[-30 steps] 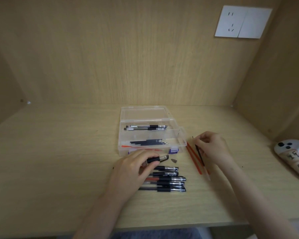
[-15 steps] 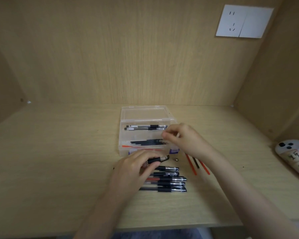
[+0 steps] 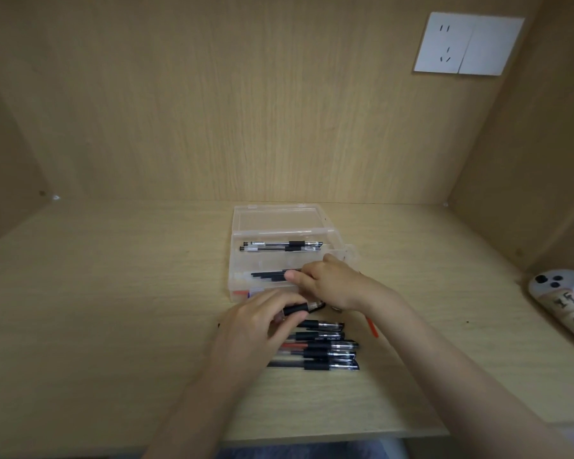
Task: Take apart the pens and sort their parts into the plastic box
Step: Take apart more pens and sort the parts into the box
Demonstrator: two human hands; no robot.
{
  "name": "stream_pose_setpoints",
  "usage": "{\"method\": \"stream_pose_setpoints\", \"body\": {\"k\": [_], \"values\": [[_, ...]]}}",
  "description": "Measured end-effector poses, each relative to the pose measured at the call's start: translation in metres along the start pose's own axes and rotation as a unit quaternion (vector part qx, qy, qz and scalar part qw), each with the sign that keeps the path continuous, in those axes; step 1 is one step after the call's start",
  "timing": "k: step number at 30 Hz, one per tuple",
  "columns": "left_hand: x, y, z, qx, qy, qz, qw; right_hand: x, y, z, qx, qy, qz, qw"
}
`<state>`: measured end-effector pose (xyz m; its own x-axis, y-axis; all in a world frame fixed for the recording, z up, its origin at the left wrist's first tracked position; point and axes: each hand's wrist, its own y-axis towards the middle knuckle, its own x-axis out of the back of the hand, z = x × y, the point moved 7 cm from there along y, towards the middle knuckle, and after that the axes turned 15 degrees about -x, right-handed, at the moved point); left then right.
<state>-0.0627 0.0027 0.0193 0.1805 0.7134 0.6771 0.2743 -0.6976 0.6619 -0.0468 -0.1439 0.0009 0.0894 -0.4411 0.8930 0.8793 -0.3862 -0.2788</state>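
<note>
In front of the plastic box (image 3: 242, 260), the left hand (image 3: 259, 326) covers part of the pen row (image 3: 325, 354) and pinches a black pen barrel (image 3: 299, 308). The right hand (image 3: 330, 283) curls over the box's front compartment, grip hidden, beside black refills (image 3: 269, 275).

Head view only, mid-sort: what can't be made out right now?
In the head view:
- Whether the right hand pinches anything over the plastic box: its own fingers hide it.
- Left ends of the pen pile: under the left hand, which holds a black pen piece.
- Red refill: the right forearm covers all but one end.
- White controller: cut by the right edge.
</note>
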Motion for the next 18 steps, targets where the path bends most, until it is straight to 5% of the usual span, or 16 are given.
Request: {"method": "stream_pose_setpoints", "body": {"k": [4, 8, 18], "values": [[0.0, 0.0, 0.0, 0.004, 0.0, 0.003, 1.0, 0.0, 0.003, 0.0, -0.01, -0.007, 0.013, 1.0], [0.001, 0.0, 0.001, 0.011, -0.002, 0.005, 1.0, 0.008, 0.001, 0.004, 0.037, 0.108, 0.027, 0.993], [0.007, -0.001, 0.003, 0.043, -0.006, -0.025, 0.999, 0.047, -0.038, -0.019, 0.099, 0.433, -0.038, 0.895]]}}
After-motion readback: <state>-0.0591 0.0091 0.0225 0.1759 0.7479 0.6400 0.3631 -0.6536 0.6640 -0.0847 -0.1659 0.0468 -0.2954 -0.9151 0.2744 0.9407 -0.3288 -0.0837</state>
